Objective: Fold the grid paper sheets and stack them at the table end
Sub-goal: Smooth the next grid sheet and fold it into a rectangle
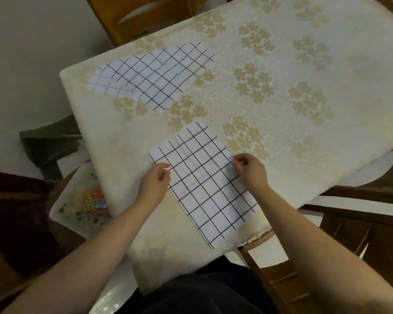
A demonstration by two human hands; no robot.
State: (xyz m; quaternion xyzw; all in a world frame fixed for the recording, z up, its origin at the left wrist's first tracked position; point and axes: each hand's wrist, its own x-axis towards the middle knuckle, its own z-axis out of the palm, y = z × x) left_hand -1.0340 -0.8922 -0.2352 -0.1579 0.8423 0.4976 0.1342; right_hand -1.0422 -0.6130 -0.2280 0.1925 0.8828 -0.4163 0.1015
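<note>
Across the whole view runs the tabletop (281,137), covered in a cream cloth with tan flower clusters, its near edge by the person's lap and its far end toward the upper left. Wooden chairs stand round it: one (143,17) beyond the far end, another (361,234) along the right edge. Off the left edge, lower down, sits a white tray (77,214) with a bright orange packet (95,201) in it.

At the far left corner lies a pile (150,73) of grid paper pieces, overlapping and fanned rather than squared. Well apart from it, at the near edge, lies one grid sheet (204,184), flat on the cloth and turned at an angle, its lower corner almost reaching the edge.

Both hands are on this sheet. The left hand (156,184) rests at its left side, fingertips pinching the paper's edge near the upper left corner. The right hand (250,168) is at the right side, fingers curled and pinching the right edge.
</note>
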